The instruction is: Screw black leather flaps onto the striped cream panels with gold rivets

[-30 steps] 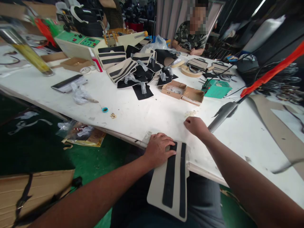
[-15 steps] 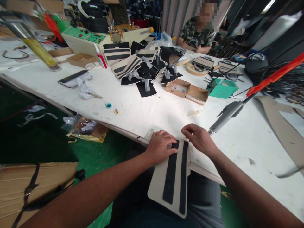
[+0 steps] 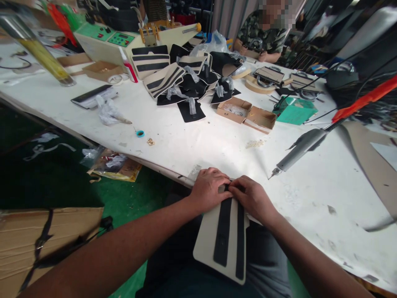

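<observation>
A beige panel with two black strips [image 3: 207,244] slants from the table's front edge down over my lap. My left hand [image 3: 211,188] grips its upper end, fingers curled over the far edge and thumb on a black strip. Beside it, my right hand [image 3: 250,196] pinches at the top of the same strip, fingertips close to the left ones. Whatever lies between the right fingertips is too small to make out. Right of the hands, a grey electric screwdriver [image 3: 299,153] hangs with its bit pointing down at the table.
Small brass pieces [image 3: 254,143] lie beyond my hands. Farther back are two cardboard boxes [image 3: 233,111], a green box [image 3: 296,111] and a pile of black and beige panels [image 3: 189,85]. A co-worker [image 3: 263,31] sits across the white table [image 3: 173,153].
My right hand has moved left and down from above the table onto the panel's upper end. The left hand stays on the panel. The hanging screwdriver appears slightly farther right.
</observation>
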The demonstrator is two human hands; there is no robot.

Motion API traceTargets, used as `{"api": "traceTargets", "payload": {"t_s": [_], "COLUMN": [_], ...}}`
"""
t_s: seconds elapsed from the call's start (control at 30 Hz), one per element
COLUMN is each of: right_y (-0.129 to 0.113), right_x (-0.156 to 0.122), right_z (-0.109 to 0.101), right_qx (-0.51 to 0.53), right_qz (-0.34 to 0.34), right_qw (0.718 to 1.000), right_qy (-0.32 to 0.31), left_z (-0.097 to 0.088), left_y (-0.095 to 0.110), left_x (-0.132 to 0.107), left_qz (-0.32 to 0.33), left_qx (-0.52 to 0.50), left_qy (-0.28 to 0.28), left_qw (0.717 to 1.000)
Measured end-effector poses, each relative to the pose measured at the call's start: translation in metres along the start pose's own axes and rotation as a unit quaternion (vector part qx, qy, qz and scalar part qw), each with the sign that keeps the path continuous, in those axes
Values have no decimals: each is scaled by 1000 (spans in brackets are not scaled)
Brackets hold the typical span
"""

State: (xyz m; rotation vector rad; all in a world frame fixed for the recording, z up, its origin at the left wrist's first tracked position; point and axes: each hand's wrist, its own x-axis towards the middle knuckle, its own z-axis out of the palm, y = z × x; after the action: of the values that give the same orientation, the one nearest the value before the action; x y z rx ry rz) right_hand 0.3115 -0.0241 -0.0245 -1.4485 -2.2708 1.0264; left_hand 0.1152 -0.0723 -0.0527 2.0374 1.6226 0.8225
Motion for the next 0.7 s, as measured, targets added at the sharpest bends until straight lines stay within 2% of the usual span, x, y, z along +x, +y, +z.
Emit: {"api": "traceTargets", "payload": {"t_s": [0.1,0.27,0.43,0.7], "right_y": [0,0,-1,-4], "right_x": [2,13,16,5], "right_z": [2,-4,-9,-8], "right_qx": [23,80,71,91], "right_qz": [52,109,108,78], "right_qw": [998,990,988,992], "right_qy": [0,-49,-79,-44], "left_z": [0,0,0,-1], "left_y": [-1,-1,0,1], "left_x": [-1,-1,-1,0], "left_qz": [-1,-9,-13,-14], "left_qx": [2,-3,-11,1], "left_qy": [-1,-3,-5,-7], "left_qw": [1000,1000,1000,1000]}}
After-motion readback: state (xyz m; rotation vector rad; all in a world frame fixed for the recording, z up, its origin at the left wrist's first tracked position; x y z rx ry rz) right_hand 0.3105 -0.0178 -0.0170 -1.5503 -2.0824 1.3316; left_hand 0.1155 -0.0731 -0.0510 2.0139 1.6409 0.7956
